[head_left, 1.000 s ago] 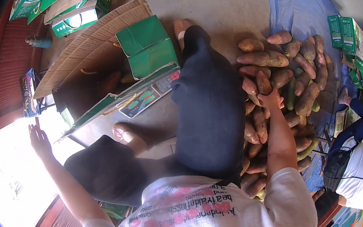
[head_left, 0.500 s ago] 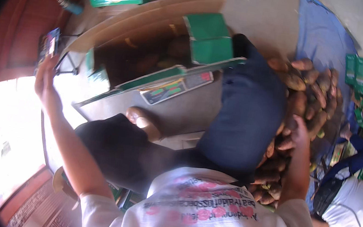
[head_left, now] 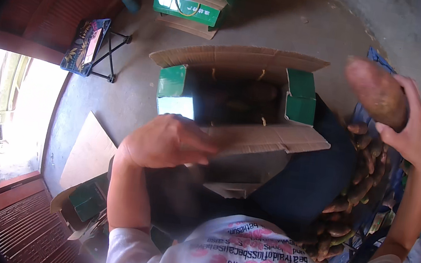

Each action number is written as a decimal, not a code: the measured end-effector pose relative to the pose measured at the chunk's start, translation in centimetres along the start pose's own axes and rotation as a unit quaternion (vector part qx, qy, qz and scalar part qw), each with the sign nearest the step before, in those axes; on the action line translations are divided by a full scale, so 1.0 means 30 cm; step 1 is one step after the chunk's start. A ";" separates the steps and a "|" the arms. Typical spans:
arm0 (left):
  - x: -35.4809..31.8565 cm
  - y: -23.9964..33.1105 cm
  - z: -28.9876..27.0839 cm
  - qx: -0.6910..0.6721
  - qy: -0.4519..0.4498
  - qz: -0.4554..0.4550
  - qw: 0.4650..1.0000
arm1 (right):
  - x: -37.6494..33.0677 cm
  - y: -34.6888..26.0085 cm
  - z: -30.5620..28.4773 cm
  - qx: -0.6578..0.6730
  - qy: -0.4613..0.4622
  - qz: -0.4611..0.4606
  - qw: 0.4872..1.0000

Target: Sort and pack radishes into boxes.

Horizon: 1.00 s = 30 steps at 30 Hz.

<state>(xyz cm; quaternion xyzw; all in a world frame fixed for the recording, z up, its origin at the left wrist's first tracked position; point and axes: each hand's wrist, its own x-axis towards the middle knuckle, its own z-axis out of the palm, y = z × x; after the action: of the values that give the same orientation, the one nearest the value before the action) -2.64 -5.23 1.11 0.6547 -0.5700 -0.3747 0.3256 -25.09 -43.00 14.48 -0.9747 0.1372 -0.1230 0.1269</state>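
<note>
The person's right hand (head_left: 413,127) has its grip curled firmly round a sweet potato (head_left: 376,93), raised at the right. The left hand (head_left: 166,141), fingers loosely extended with nothing visible in them, is beside the cardboard box's (head_left: 299,112) near flap. A sweet potato pile (head_left: 357,190) lies at near right.

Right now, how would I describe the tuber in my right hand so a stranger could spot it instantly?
Start at the open cardboard box in the middle, then look right to the heap of tubers. Just above that heap in the picture is your right hand. The pinkish-brown tuber it grips is the only one held up, and it looks much larger than the others.
</note>
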 end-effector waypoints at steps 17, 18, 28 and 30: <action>-0.091 -0.090 -0.040 -0.078 0.038 0.015 0.996 | 0.295 -0.387 1.035 0.007 -0.491 -0.053 0.870; -0.086 -0.107 -0.037 -0.084 0.034 0.018 0.996 | 0.279 -0.384 1.032 -0.023 -0.427 -0.071 0.901; -0.109 -0.090 -0.045 -0.004 0.178 -0.017 0.984 | 0.107 -0.250 0.415 0.319 0.126 0.032 0.939; -0.129 -0.102 -0.039 -0.027 0.244 -0.013 0.969 | 0.014 -0.040 0.290 0.365 0.097 0.074 0.923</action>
<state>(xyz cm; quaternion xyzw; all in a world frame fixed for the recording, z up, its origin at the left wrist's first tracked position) -0.36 -0.99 -0.43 0.7248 -0.4547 -0.2230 0.4672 -22.03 -40.16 6.74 -0.8308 0.1665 -0.2492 0.4690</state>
